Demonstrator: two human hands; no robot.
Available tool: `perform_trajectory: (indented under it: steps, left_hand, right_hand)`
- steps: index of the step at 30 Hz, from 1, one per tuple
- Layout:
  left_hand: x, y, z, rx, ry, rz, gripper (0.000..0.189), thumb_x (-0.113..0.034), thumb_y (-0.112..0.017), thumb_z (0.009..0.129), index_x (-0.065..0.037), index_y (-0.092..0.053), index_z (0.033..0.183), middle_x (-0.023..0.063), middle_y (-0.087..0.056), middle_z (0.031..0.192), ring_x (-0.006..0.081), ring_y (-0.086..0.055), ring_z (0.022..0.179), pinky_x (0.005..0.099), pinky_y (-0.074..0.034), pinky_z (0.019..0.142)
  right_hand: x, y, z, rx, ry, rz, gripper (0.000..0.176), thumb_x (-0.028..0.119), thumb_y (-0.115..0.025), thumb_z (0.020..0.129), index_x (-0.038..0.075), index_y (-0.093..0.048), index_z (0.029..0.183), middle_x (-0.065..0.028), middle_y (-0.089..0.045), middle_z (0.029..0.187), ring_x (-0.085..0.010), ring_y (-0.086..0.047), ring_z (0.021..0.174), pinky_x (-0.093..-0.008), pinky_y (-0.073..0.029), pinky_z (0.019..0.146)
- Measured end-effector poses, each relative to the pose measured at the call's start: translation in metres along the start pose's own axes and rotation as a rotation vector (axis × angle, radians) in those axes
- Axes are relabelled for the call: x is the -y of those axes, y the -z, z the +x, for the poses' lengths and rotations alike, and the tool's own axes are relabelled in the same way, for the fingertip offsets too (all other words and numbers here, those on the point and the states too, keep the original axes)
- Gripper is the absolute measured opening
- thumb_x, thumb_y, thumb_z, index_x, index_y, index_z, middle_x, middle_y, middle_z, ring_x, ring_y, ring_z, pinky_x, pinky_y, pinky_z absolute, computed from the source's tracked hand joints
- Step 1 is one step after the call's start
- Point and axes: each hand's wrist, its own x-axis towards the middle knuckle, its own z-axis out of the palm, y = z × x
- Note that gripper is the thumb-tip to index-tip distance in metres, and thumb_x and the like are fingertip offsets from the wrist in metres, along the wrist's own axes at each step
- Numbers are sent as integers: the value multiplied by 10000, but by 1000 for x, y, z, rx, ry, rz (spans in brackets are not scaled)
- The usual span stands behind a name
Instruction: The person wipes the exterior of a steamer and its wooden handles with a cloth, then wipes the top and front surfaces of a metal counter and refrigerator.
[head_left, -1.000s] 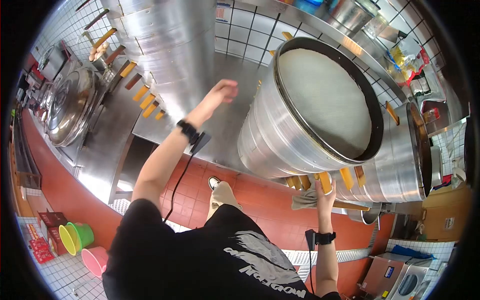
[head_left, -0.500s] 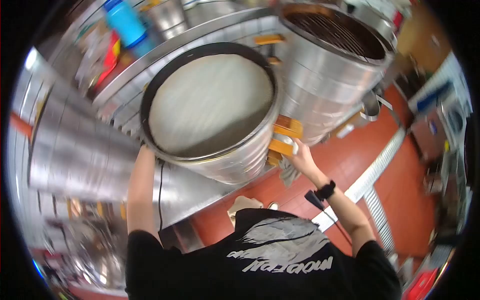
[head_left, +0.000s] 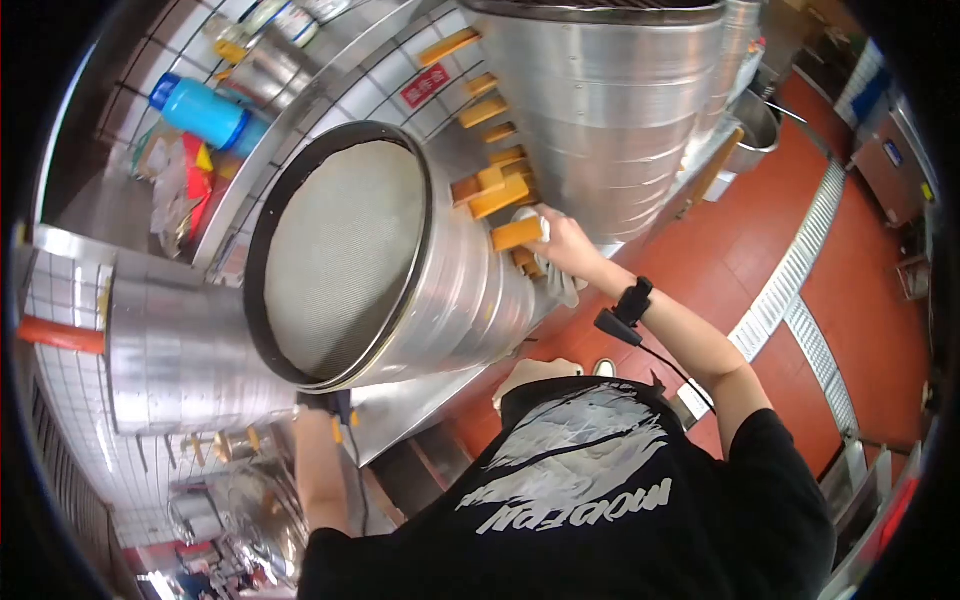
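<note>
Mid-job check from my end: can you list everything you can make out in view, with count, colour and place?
held stack: one, silver, centre
mesh: one, off-white, inside its dark rim
wooden handles: several, yellow-brown, along the stacks
other stacks: at least two, silver, upper right and left
cloth: one, greyish, by the right hand
blue bottle: one, on the shelf
sign: one, red, tiled wall
pot: one, silver, upper right
floor: red
edge clutter: too unclear to count
right hand: one, at a wooden handle
left hand: hidden behind the held stack

Bright steel glare, edges apparently bowed and soft.
</note>
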Motion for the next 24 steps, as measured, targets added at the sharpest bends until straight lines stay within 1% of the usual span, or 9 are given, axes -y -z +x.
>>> perform_trajectory:
  steps: [1, 6, 9, 11, 14, 16, 18, 22, 24]
  left_hand:
    - [10, 6, -19, -59, 10, -9, 440, -276, -455, 993, 29, -477, 1310, 158, -571, 1239, 259, -560, 1149, 393, -494, 916]
    - [51, -13, -87, -342, 33, -87, 444, -277, -457, 993, 38, -472, 1305, 165, -569, 1228, 271, -563, 1150, 398, -508, 899]
    - [45, -18, -89, -458, 41, -119, 445, -278, -459, 992, 41, -470, 1304, 167, -569, 1223, 276, -564, 1150, 400, -514, 893]
    - [20, -39, -123, -408, 34, -344, 474, -316, -456, 997, 30, -444, 1320, 168, -536, 1242, 318, -574, 1142, 384, -528, 870]
    - [-4, -38, -159, -382, -110, -288, 489, -338, -463, 995, 10, -432, 1337, 152, -512, 1267, 310, -585, 1129, 377, -529, 865]
    - [0, -18, -165, -374, -130, -229, 469, -312, -447, 997, 9, -438, 1339, 147, -530, 1252, 300, -570, 1152, 373, -516, 880]
    - [-27, -18, -179, -443, -144, -212, 453, -274, -364, 1023, 27, -407, 1357, 142, -495, 1347, 303, -548, 1194, 406, -485, 945]
    - [-45, -25, -166, -501, -228, -141, 398, -245, -385, 1019, 7, -477, 1313, 112, -522, 1302, 235, -517, 1217, 390, -464, 969]
    - [-17, -11, -143, -497, -264, -13, 361, -232, -416, 1007, -18, -506, 1284, 93, -538, 1267, 202, -527, 1172, 362, -467, 943]
  right_hand:
    - [-1, -12, 15, -18, 5, -20, 561, 283, -730, 797, -63, -509, 1179, -310, -629, 942, -443, -606, 957, -459, -491, 811]
    - [1, -73, 103, -16, 85, -56, 542, 345, -714, 807, -47, -502, 1115, -307, -637, 902, -457, -621, 892, -480, -504, 781]
    - [16, -88, 125, 35, -89, 23, 632, 419, -702, 816, -41, -433, 1155, -319, -640, 924, -450, -628, 937, -473, -514, 777]
    - [20, -87, 115, -27, -107, 51, 640, 432, -697, 817, -42, -430, 1153, -318, -639, 929, -452, -627, 936, -478, -512, 777]
    - [1, -80, 72, -183, -105, 49, 691, 502, -673, 820, -37, -414, 1166, -316, -639, 927, -474, -622, 914, -483, -511, 774]
    - [-29, -77, 36, -4, -202, -27, 746, 548, -662, 814, -43, -395, 1182, -335, -630, 922, -475, -628, 903, -479, -516, 755]
    - [-73, -81, 10, 153, -360, 1, 745, 535, -673, 808, -41, -388, 1185, -331, -634, 909, -470, -635, 897, -476, -515, 743]
    - [-77, -74, -10, 165, -438, 19, 698, 455, -703, 793, -42, -398, 1177, -319, -636, 937, -463, -634, 917, -448, -519, 770]
    - [-39, -58, -6, 172, -126, 116, 607, 364, -718, 773, -37, -440, 1134, -292, -636, 986, -435, -639, 921, -413, -517, 787]
